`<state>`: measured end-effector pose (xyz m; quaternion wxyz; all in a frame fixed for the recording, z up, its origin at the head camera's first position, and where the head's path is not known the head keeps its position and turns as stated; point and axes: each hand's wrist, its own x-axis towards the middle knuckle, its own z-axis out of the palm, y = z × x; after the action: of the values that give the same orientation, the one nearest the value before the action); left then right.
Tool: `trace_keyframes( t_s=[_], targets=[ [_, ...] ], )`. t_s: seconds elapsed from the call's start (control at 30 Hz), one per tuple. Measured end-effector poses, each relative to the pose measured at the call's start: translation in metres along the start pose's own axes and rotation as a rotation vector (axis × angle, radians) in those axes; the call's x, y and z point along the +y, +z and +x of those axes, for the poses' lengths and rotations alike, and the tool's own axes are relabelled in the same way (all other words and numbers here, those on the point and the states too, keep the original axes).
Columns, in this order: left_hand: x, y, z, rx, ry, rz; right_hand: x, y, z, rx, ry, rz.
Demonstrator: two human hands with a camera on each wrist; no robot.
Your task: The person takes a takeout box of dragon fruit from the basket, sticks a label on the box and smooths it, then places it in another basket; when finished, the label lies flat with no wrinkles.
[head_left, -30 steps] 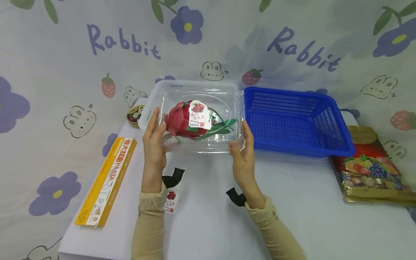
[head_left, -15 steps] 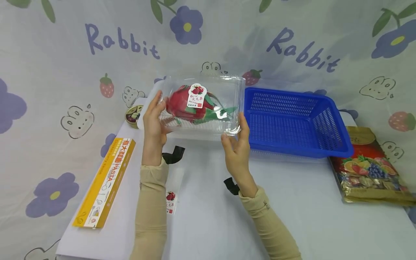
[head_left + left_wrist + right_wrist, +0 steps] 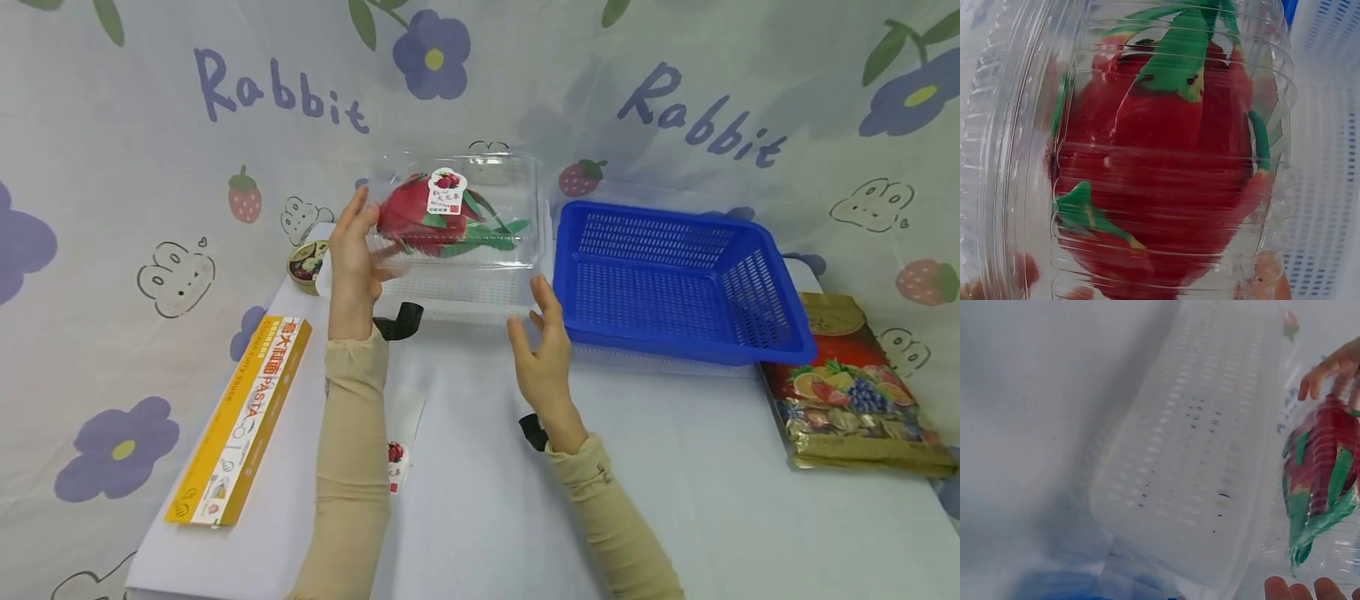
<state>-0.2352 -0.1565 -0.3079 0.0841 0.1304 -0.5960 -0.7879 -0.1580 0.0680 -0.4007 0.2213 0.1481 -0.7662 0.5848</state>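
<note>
A clear plastic box with a red dragon fruit inside is held up over the white basket. Its lid carries a white dragon fruit label. My left hand grips the box by its left end; in the left wrist view fingertips show through the clear plastic. Apart from the box, below its right end, my right hand holds nothing, its fingers extended and spread.
The white basket stands under the box, beside a blue basket. A yellow pasta box and a round tin are at left. A red and gold bag lies at right. A label strip is near the left forearm.
The box with the dragon fruit has moved up and away, over the white basket, in my left hand. My right hand has let go of its right end.
</note>
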Motion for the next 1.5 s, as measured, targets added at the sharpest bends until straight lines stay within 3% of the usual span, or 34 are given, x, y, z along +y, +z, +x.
trace_keyframes(
  t_s=[0.43,0.67,0.87,1.1,1.33,1.5],
  targets=[
    [0.004,0.005,0.026,-0.011,-0.086,0.031,0.026,0.012,-0.014,-0.068,0.048,-0.197],
    [0.010,0.007,0.045,-0.029,-0.186,0.092,0.032,0.017,-0.016,-0.147,0.072,-0.349],
    [0.007,0.007,0.056,-0.038,-0.246,0.167,0.034,0.019,-0.017,-0.135,0.052,-0.396],
    [0.001,0.008,0.068,-0.081,-0.319,0.191,0.035,0.022,-0.016,-0.123,0.012,-0.473],
    [-0.007,0.006,0.079,-0.052,-0.321,0.275,0.035,0.023,-0.019,-0.121,-0.013,-0.539],
    [-0.013,-0.001,0.082,-0.034,-0.339,0.280,0.035,0.023,-0.021,-0.119,-0.036,-0.552]
  ],
)
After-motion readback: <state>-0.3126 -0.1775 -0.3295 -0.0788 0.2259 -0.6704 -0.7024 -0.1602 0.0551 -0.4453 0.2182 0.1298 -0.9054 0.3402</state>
